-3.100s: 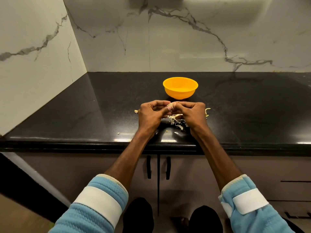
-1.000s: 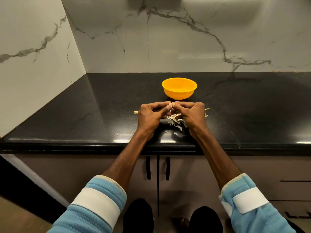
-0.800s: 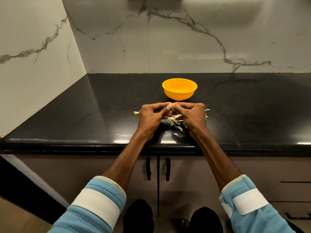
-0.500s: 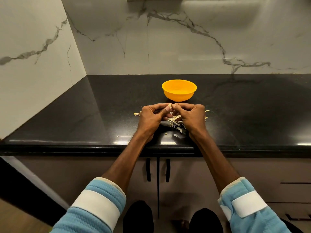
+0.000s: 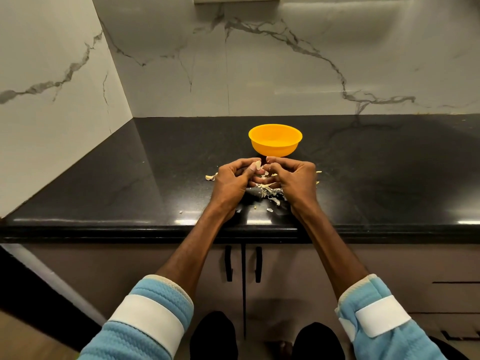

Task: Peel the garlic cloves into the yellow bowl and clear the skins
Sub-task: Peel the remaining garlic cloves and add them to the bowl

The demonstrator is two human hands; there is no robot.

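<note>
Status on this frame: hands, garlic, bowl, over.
Left hand and right hand both pinching the garlic clove. Yellow bowl upright just behind them. Loose skins scattered on counter beneath hands; path to bowl open.

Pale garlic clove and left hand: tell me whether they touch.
Touching. Head view shows the left hand pinching the pale garlic clove between thumb and forefinger.

The counter [image 5: 130, 193] is glossy, polished black stone with fine speckles, the yellow bowl [image 5: 275, 145] smooth plastic with a soft sheen, the garlic skins [image 5: 268, 194] dry and papery, the wall [image 5: 259, 61] faintly shiny veined marble, and the sleeves [image 5: 145, 331] ribbed light-blue cloth.
</note>
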